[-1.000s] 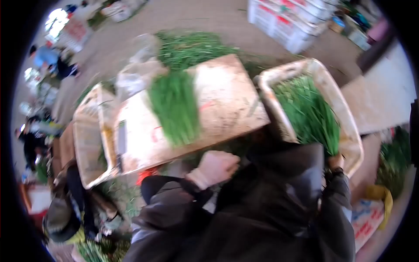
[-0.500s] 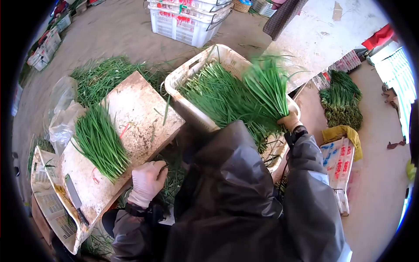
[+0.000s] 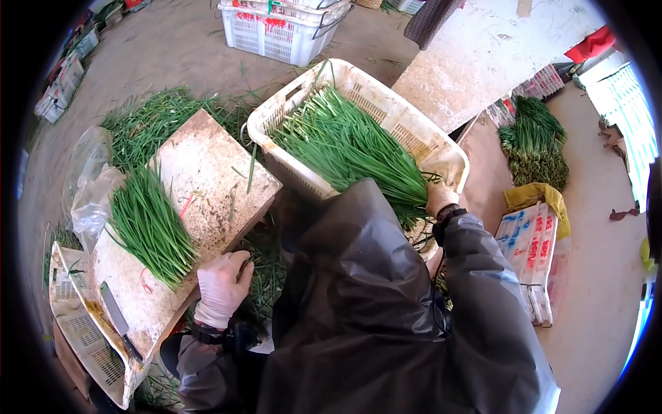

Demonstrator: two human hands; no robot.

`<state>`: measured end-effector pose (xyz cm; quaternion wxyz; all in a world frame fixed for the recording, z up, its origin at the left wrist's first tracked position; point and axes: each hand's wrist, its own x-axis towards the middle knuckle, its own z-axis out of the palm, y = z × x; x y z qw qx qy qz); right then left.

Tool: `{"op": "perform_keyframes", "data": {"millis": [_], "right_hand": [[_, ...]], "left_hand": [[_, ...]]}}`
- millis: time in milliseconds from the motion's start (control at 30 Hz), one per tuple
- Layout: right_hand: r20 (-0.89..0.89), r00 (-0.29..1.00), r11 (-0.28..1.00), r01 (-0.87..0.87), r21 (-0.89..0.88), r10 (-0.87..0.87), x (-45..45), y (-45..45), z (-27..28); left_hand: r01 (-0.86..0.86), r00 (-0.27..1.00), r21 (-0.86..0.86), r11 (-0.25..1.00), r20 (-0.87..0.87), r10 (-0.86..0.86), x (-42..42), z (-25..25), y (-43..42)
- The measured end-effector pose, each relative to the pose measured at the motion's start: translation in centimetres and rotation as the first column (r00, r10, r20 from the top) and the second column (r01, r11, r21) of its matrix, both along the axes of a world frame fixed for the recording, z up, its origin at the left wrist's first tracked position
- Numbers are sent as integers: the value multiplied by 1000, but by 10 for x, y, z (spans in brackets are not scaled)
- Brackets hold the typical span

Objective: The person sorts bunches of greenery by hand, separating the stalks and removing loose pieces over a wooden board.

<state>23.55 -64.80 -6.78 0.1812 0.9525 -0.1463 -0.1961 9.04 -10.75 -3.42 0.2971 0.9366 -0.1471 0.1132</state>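
My right hand [image 3: 441,199], at the right end of a white plastic crate [image 3: 331,185], is closed round the ends of a bundle of long green stalks [image 3: 358,148] that lies in the crate. Near the front edge of a stained white board [image 3: 214,162] is my gloved left hand [image 3: 224,284], thumb apart from the fingers, with nothing seen in it. A second green bundle [image 3: 153,224] rests on the board just left of that hand. A knife [image 3: 115,310] lies at the board's left end.
Loose green stalks [image 3: 148,127] are heaped behind the board, beside a clear plastic bag [image 3: 93,196]. Another crate [image 3: 83,321] stands at the left. White stacked crates [image 3: 276,34] are at the back, a pale tabletop [image 3: 483,55] at the back right, more bundles [image 3: 534,148] at the right.
The bundle in my right hand has come down from above the crate and now lies in it. My left hand's thumb and fingers have parted. The view has shifted slightly.
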Motion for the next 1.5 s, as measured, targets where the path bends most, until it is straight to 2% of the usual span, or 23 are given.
{"op": "perform_keyframes", "data": {"millis": [100,133,267,333,500,533,600,667,700,833,900,933,967,1033,1067,1100,1167,1233,1267,1300,1367,1467,1500], "right_hand": [[-103,989,994,112,18,-110,-8,1,-7],[-88,994,995,62,-82,-69,-13,-2,-20],[-59,998,992,-34,-124,27,-14,-25,-52],[54,990,971,-115,-208,128,-19,-26,-61],[-37,991,984,-135,-112,132,-7,-33,-50],[37,962,944,-256,-209,269,-10,-38,-46],[254,922,952,-256,-170,293,-10,-42,-34],[231,965,981,-152,118,122,1,-38,8],[230,969,985,-121,122,90,5,-36,23],[481,861,956,-259,137,164,13,-32,75],[504,861,922,-250,296,71,21,-34,101],[620,769,890,-381,250,155,27,-43,99],[629,774,834,-391,389,69,30,-51,98],[604,791,660,-402,635,-99,35,-57,100],[483,849,599,-276,752,-215,38,-64,95],[285,907,565,-65,822,-310,28,-50,111],[213,975,781,-89,618,-58,21,-70,97],[46,998,956,26,292,-41,8,-65,89],[-42,997,993,65,102,-61,-1,-64,83],[-176,981,990,105,99,-87,-15,-51,85],[-160,985,994,76,83,-62,-39,-77,41],[7,988,978,150,148,-153,-62,-70,40],[-33,990,977,139,160,-136,-67,-70,41]], "left_hand": [[5,999,21,1000,-52,-4,0,3,0],[6,997,30,1000,-74,-4,1,4,0],[22,999,28,999,-44,-20,1,3,0],[34,999,23,999,4,-34,2,0,3],[21,1000,9,1000,16,-21,-1,3,5],[18,1000,8,1000,18,-18,-2,3,6],[18,1000,12,1000,23,-18,-4,3,8],[14,999,21,1000,30,-15,-5,3,9],[12,999,30,999,33,-13,-5,2,11],[-4,1000,20,1000,30,3,-7,5,15],[-14,999,13,1000,33,14,-6,3,16],[-22,999,9,1000,35,21,-6,2,16],[-20,998,-5,1000,59,20,-5,2,17],[-17,994,-33,999,105,20,-4,2,18],[-18,996,-28,999,88,21,-5,5,19],[-21,997,-23,1000,71,22,-6,7,20],[-27,997,-21,999,77,28,-8,9,25],[-27,993,-31,999,118,30,-10,5,28],[-34,994,-34,999,107,37,-12,4,30],[-39,994,-37,999,98,42,-13,4,31],[-41,994,-39,998,100,44,-14,4,32],[-36,993,-36,999,114,40,-14,6,34],[-34,993,-38,999,110,38,-14,5,34]]}}
